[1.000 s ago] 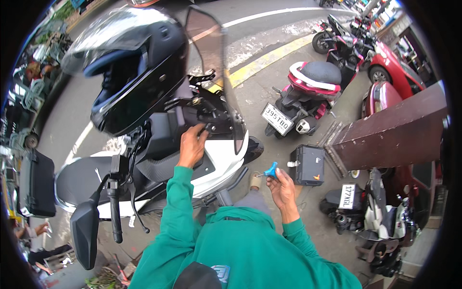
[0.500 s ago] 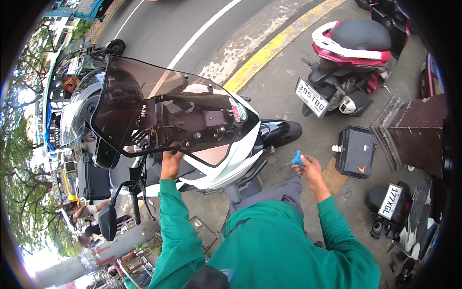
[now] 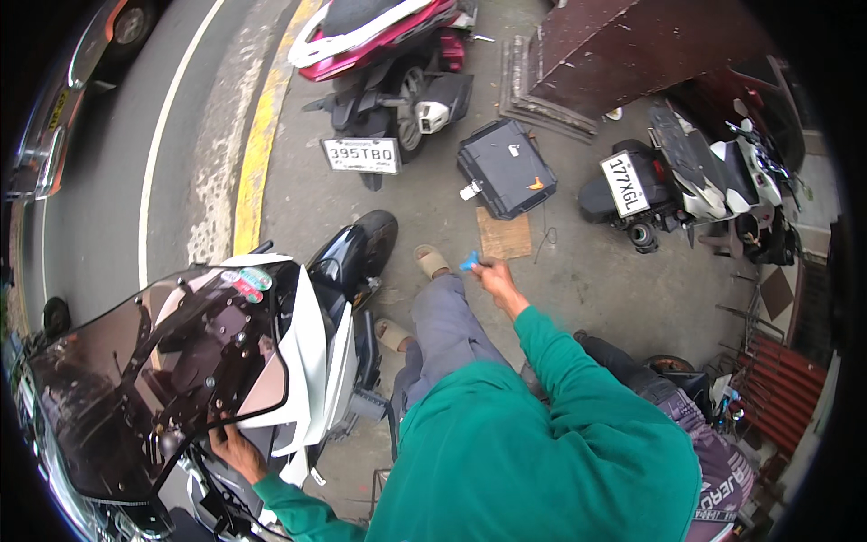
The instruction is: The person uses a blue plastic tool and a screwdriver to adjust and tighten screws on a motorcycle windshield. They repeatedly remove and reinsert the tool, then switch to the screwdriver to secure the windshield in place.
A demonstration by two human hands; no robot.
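Note:
A white scooter (image 3: 312,379) with a large tinted windshield (image 3: 117,397) stands at my left. My left hand (image 3: 237,452) reaches to the windshield's near edge, its fingers closed and partly behind the tinted panel; what they hold there is hidden. Metal brackets and bolts show through the panel. In front of my legs, apart from the scooter, my right hand (image 3: 498,285) grips a small blue T-handle tool (image 3: 469,261). Beyond it a black hard case (image 3: 506,167) lies on the pavement with a small orange tool (image 3: 536,183) on top.
Cardboard (image 3: 506,235) lies beside the case. A pink-and-white scooter (image 3: 388,81) is parked ahead; another motorbike (image 3: 668,176) stands right of the case, near a brown pillar base (image 3: 632,54). Another person (image 3: 695,425) is low at my right. A vehicle (image 3: 68,99) is on the road at left.
My view has swung to the right, so the scooter now sits lower left. My right hand still holds the blue tool, and my left stays at the windshield edge.

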